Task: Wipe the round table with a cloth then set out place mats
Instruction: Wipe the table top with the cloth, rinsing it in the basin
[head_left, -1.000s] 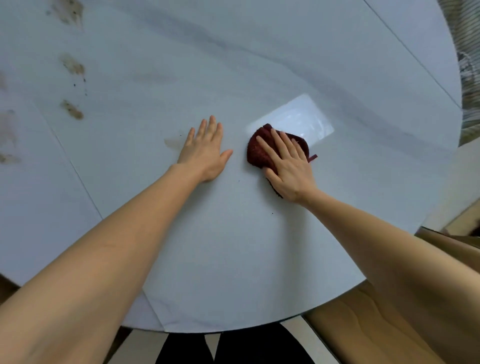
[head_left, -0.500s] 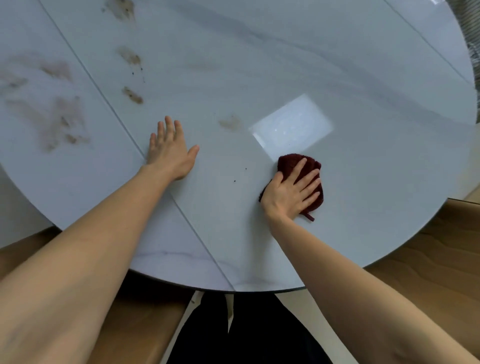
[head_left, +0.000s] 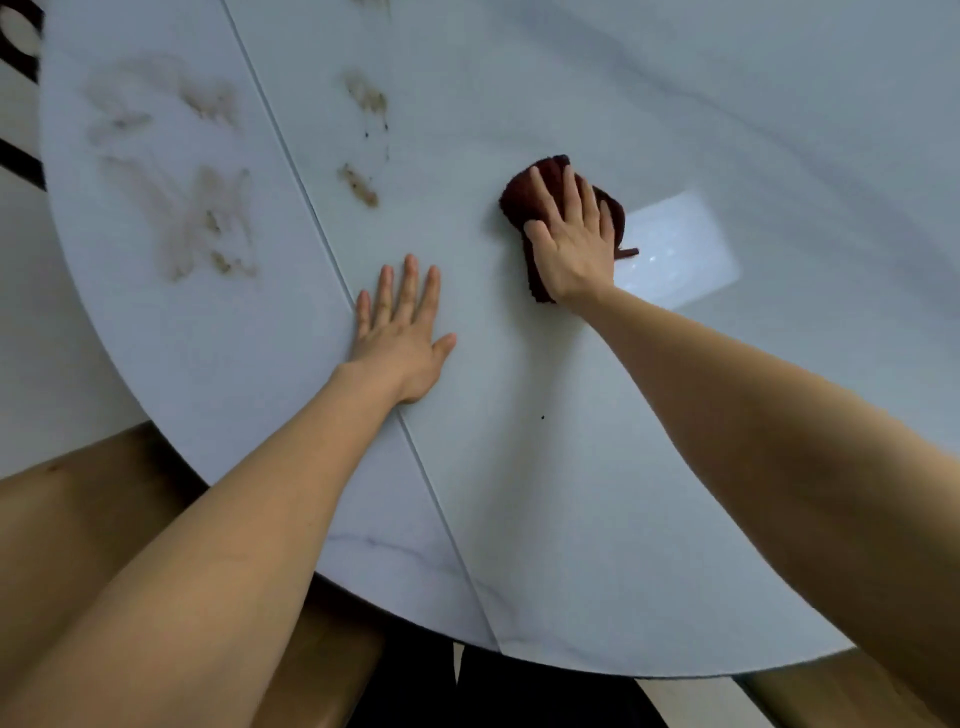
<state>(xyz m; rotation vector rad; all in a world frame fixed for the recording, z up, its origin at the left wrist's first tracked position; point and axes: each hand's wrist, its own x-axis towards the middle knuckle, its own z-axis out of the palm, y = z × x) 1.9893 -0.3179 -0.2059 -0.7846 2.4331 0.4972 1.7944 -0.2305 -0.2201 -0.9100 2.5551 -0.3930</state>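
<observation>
The round white marble table (head_left: 675, 467) fills the view. A dark red cloth (head_left: 524, 192) lies bunched on it near the middle. My right hand (head_left: 571, 244) presses flat on the cloth with straight fingers, covering most of it. My left hand (head_left: 402, 332) rests flat on the bare tabletop to the lower left of the cloth, beside a seam in the top. Brown smears (head_left: 208, 223) and smaller brown spots (head_left: 358, 184) mark the table's left part. No place mats are in view.
A bright window reflection (head_left: 680, 249) lies just right of the cloth. The table's curved near edge (head_left: 571, 667) runs along the bottom, with wooden floor (head_left: 78, 499) and dark clothing below it. A tiny dark speck (head_left: 543, 417) sits on the top.
My right hand has pushed the cloth away from me and to the left, over where a small brown smear showed. The view has shifted, and more of the stained left side shows.
</observation>
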